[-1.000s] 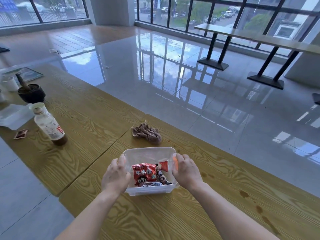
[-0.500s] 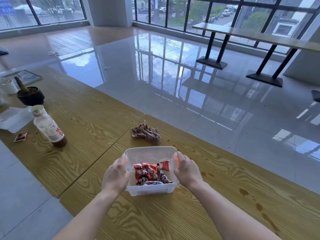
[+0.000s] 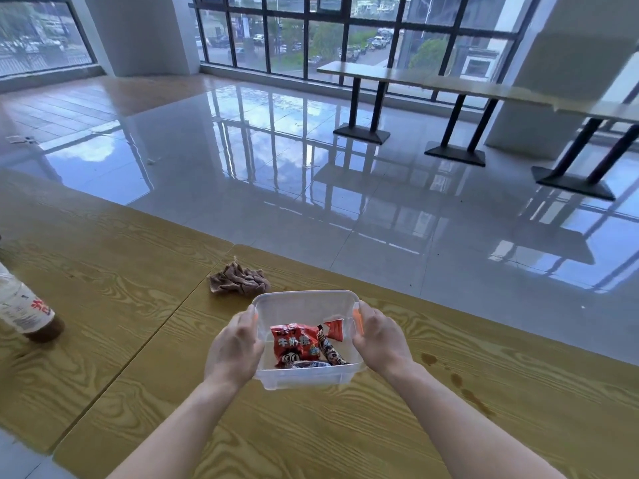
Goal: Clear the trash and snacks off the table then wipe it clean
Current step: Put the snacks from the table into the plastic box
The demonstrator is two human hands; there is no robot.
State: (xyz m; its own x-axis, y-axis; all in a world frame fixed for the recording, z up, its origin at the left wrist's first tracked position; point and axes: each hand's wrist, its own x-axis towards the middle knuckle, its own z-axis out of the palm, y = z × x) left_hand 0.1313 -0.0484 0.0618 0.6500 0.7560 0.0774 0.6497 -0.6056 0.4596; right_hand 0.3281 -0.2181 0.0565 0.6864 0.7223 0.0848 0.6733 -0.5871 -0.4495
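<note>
You hold the clear plastic container between both hands, directly ahead of you over the near part of the wooden surface. Your left hand grips its left wall and your right hand its right wall; on each side the fingers are wrapped and pressed against the rim, thumbs over the top edge. Whether the container rests on the surface or is raised just clear of it cannot be told. Its long axis runs near to far, between your palms, so neither hand is nearer than the other; in my judgement any carry-off must go with both hands moving together. Contents, counted: one large red snack packet, one small red packet at the far right, one dark striped wrapper and one dark wrapped item at the near wall, four in all, though overlap may hide more. Outside the container: one crumpled brown cloth lies just beyond its far-left corner, apart from it; one bottle with dark liquid stands well to the left, partly cut by the frame. Dark stains mark the surface right of your right wrist, so wiping is not yet done.
</note>
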